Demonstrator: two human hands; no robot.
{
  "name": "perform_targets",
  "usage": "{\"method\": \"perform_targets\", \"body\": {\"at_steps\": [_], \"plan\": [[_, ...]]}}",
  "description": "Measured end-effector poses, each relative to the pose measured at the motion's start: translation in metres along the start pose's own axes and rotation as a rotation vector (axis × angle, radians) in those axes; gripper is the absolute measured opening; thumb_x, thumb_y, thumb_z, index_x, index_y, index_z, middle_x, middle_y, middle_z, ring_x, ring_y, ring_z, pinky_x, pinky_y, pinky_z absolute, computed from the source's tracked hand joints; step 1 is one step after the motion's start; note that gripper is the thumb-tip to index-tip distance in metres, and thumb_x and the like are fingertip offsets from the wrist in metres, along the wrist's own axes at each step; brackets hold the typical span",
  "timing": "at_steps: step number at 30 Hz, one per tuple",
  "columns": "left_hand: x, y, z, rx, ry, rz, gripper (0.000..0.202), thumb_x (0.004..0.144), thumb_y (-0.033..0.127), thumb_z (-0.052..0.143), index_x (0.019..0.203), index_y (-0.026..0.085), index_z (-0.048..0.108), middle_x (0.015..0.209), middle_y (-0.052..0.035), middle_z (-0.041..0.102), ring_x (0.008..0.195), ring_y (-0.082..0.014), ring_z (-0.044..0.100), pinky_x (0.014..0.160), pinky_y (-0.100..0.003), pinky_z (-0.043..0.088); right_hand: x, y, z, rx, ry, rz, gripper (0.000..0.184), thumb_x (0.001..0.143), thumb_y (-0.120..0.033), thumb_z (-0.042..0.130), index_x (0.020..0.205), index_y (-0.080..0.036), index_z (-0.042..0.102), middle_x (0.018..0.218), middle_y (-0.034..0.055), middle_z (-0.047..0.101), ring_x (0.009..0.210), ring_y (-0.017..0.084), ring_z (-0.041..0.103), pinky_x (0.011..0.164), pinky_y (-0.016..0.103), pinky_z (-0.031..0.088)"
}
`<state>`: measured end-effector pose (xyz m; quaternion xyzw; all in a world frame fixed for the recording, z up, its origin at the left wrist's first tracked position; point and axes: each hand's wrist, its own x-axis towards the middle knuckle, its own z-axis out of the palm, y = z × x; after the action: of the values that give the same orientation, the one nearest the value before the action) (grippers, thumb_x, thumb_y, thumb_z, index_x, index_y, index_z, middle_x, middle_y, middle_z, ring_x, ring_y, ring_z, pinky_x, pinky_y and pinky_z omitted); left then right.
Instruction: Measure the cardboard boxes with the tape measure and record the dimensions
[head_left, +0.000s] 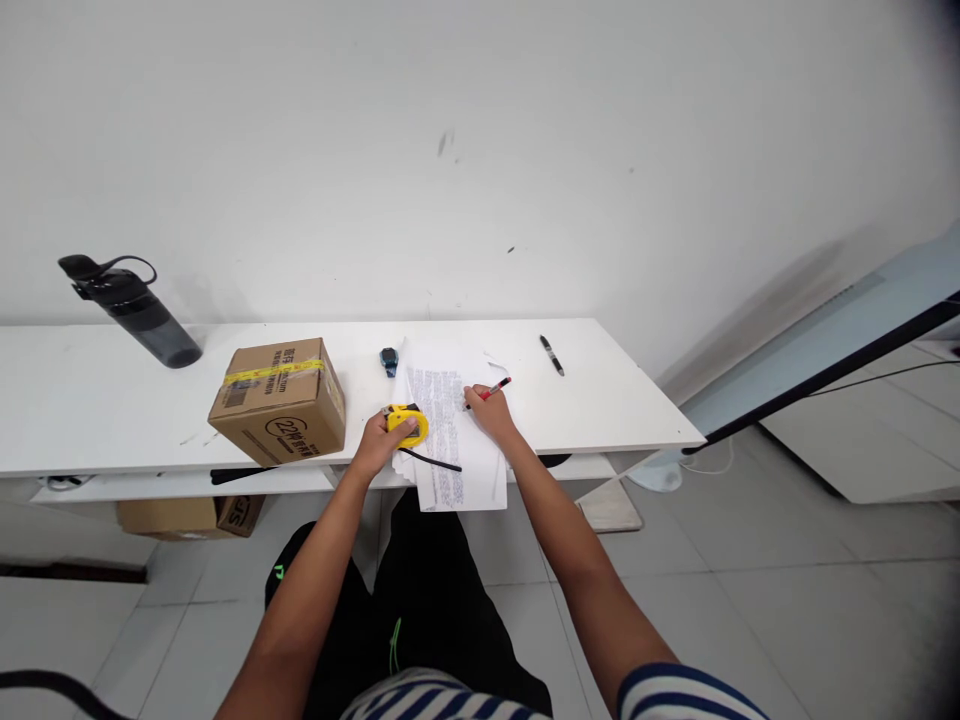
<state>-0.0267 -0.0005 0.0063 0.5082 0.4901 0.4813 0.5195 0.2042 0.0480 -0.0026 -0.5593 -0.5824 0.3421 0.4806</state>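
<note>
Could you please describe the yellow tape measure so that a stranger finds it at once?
On the white table, just right of the cardboard box, the left hand grips the tape measure at the printed paper's edge. It alone is round and bright yellow.

White wall (480, 150), grey tiled floor (750, 600)

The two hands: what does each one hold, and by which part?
The left hand grips the yellow tape measure by its case. The right hand holds the red pen near its writing end, over the paper.
</note>
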Motion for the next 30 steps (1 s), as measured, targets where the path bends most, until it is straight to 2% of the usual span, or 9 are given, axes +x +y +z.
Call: {"method": "perform_targets", "body": {"at_steps": [13,17,19,21,24,27,30], "plan": [[-0.002,0.005,0.001,-0.014,0.006,-0.006,0.064,0.057,0.062,0.08,0.094,0.011,0.069,0.089,-0.0092,0.073,0.076,-0.0199,0.067,0.075,-0.033,0.055,0.001,0.001,-0.002,-0.018,0.007,-0.007,0.038,0.083,-0.044,0.049,0.052,-0.022,0.048,0.058,-0.0003,0.056,0.061,0.016,0.05,0.065,0.03,0.039],[-0.005,0.001,0.001,0.058,0.01,0.044,0.059,0.063,0.061,0.077,0.094,0.012,0.068,0.089,-0.0088,0.072,0.077,-0.0204,0.067,0.074,-0.033,0.055,0.001,0.0,-0.003,-0.025,-0.012,-0.005,0.039,0.084,-0.045,0.051,0.053,-0.022,0.049,0.059,0.0,0.057,0.063,0.016,0.052,0.067,0.03,0.04],[-0.007,-0.003,0.003,0.149,0.07,0.122,0.054,0.067,0.058,0.075,0.097,0.013,0.068,0.09,-0.0085,0.072,0.08,-0.021,0.067,0.076,-0.034,0.054,0.0,-0.001,-0.003,-0.039,0.014,-0.01,0.038,0.086,-0.047,0.049,0.058,-0.022,0.053,0.064,0.001,0.059,0.067,0.018,0.054,0.069,0.031,0.041],[-0.011,-0.007,0.007,0.264,0.191,0.244,0.05,0.07,0.054,0.074,0.1,0.015,0.068,0.096,-0.0093,0.071,0.089,-0.0227,0.066,0.082,-0.035,0.053,-0.001,-0.001,-0.003,-0.089,0.072,-0.076,0.035,0.089,-0.046,0.046,0.069,-0.021,0.059,0.074,0.003,0.062,0.075,0.019,0.057,0.074,0.032,0.043],[-0.018,-0.01,0.016,0.446,0.349,0.438,0.039,0.074,0.048,0.072,0.098,0.018,0.07,0.103,-0.0102,0.07,0.102,-0.025,0.064,0.099,-0.04,0.046,0.001,0.005,0.001,-0.226,0.056,-0.23,0.028,0.089,-0.033,0.045,0.104,-0.021,0.065,0.105,0.0079,0.062,0.09,0.021,0.059,0.082,0.034,0.046],[-0.032,-0.006,0.022,0.581,0.405,0.586,0.032,0.076,0.045,0.069,0.097,0.021,0.07,0.101,-0.0077,0.073,0.104,-0.026,0.064,0.11,-0.048,0.034,0.006,0.009,0.005,-0.289,-0.054,-0.246,0.052,0.083,-0.021,0.044,0.135,-0.02,0.052,0.129,0.0126,0.052,0.104,0.022,0.057,0.09,0.039,0.047],[-0.053,0.009,0.018,0.63,0.393,0.785,0.034,0.079,0.045,0.067,0.104,0.022,0.068,0.1,-0.0059,0.074,0.104,-0.0254,0.064,0.112,-0.051,0.031,0.005,-0.008,0.004,-0.155,-0.069,-0.205,0.055,0.085,-0.027,0.048,0.139,-0.018,0.046,0.136,0.0163,0.049,0.107,0.023,0.057,0.096,0.045,0.046]]}}
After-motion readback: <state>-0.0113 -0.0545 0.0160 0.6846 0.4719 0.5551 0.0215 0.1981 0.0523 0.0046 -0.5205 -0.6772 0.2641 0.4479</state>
